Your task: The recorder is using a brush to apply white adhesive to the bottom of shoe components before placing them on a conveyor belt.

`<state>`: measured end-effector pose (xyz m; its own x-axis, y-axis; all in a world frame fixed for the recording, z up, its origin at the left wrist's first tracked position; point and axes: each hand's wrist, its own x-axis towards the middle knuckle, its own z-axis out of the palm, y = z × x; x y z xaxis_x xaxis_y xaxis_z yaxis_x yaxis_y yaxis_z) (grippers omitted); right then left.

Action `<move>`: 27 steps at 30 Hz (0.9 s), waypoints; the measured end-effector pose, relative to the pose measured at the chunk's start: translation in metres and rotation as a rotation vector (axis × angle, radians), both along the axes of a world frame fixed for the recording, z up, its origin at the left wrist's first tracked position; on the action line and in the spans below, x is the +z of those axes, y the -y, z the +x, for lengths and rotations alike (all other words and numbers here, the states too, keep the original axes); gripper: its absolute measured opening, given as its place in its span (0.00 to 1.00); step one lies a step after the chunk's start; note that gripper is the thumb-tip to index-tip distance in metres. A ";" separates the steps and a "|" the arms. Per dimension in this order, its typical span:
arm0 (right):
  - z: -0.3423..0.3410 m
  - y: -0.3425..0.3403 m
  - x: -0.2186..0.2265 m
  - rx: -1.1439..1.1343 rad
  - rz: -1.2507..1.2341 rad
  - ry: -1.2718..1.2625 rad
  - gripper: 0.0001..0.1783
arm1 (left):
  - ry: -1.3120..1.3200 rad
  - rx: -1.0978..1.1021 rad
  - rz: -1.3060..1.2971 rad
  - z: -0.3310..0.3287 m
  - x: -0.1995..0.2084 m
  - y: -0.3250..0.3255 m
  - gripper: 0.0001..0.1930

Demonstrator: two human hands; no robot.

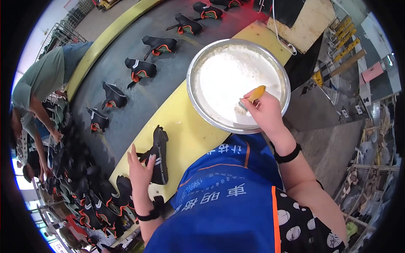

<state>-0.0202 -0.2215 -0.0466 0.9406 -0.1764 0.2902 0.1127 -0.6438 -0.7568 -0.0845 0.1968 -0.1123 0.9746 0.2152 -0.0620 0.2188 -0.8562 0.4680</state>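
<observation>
Right hand: over the metal bowl, thumb and fingers pinching the brush low on its yellow handle. Bristles point down at the white paste. Low grip probably gives good control of the tip; can't tell how deep the bristles sit, if at all.

Bowl straddles the near rim of the yellow table, in front of the right side of the body. Likely put there to keep the paste in easy reach of the brush hand; what holds up the overhanging side is hidden.

Left hand: fingers spread, index pointing up, thumb right by a black shoe upper. Contact looks likely, can't confirm. No pinch seen. Upper lies lengthwise on the table, left of the bowl, close to the blue apron; handy spot for the free hand, I'd say.

Beyond: dark belt carries a spaced line of more uppers, gaps probably there to keep them from touching. Far left, a co-worker bends over a heap of uppers.
</observation>
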 end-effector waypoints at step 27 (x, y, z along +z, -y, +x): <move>0.006 0.004 0.033 0.105 0.046 0.487 0.06 | -0.343 -0.140 -1.377 0.011 0.117 0.110 0.38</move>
